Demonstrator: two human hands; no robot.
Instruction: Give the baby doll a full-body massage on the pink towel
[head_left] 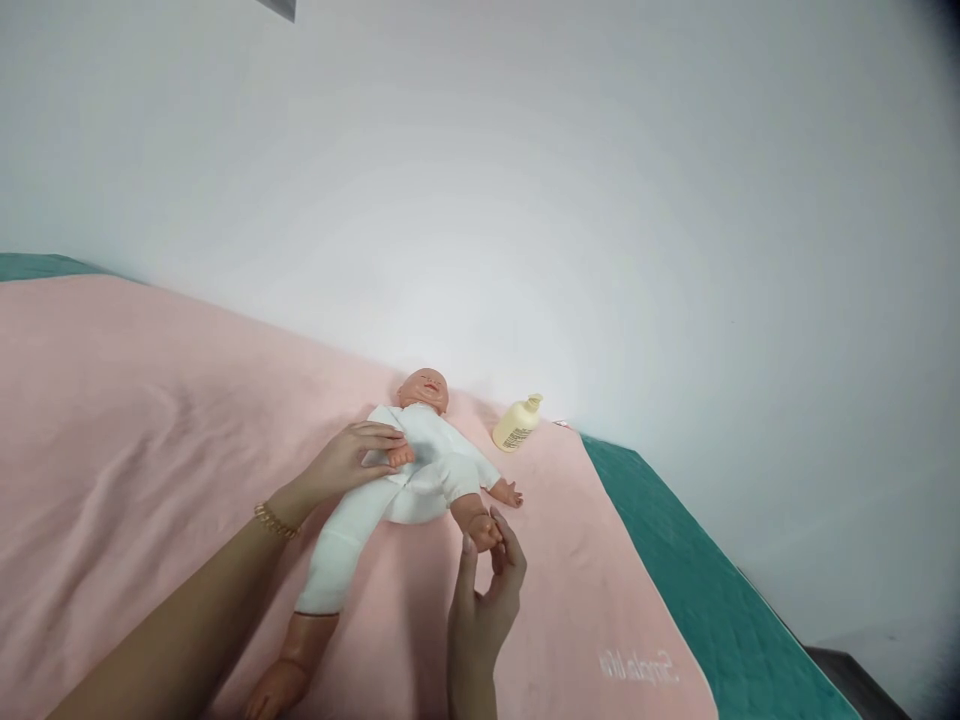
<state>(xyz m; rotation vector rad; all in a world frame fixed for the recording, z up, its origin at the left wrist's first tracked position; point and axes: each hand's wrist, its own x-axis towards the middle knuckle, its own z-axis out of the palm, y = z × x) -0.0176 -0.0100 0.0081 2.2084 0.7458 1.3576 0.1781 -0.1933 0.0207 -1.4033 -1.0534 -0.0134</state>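
A baby doll (427, 455) with a white cloth body lies on its back, its head toward the wall. My left hand (352, 458), with a gold chain bracelet at the wrist, is closed around one of the doll's forearms, and the doll's small hand (401, 456) pokes out from my fingers. Thumb and fingers of my right hand (491, 585) hold the doll's raised foot (484, 533) from both sides. The doll's other leg (334, 560) stretches toward me. Its other arm (508, 491) rests out to the right.
A pale yellow pump bottle (516, 425) stands tilted in view to the right of the doll, near the white wall (480, 200). Under everything is a pink blanket (585, 580) with mirrored lettering. Green quilted bedding (675, 560) shows along the right side.
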